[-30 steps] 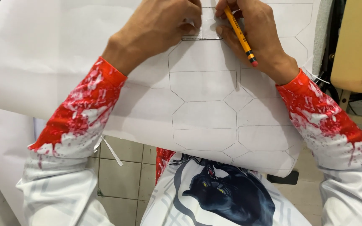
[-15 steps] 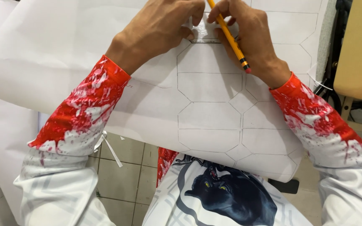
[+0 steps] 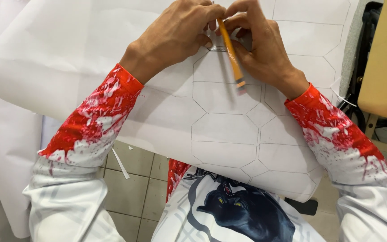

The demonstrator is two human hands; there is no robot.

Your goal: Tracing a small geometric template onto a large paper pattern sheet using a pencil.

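A large white paper sheet (image 3: 229, 130) with pencilled hexagon and polygon outlines lies in front of me and hangs over the near edge. My left hand (image 3: 175, 36) presses a small clear template (image 3: 218, 45) flat on the sheet near the top. My right hand (image 3: 260, 45) grips a yellow pencil (image 3: 230, 54), its tip at the template's edge between the two hands and its eraser end pointing back toward me. Both arms wear red-and-white sleeves.
More white paper (image 3: 5, 148) drapes down at the left over a tiled floor (image 3: 135, 188). A tan wooden piece (image 3: 384, 58) and dark cables stand at the right edge. A thin paper strip (image 3: 120, 162) hangs below my left sleeve.
The view has shifted so my hands sit lower in the frame. The pencil has swung from slanting right to nearly upright, with its tip brought in between the two hands at the template.
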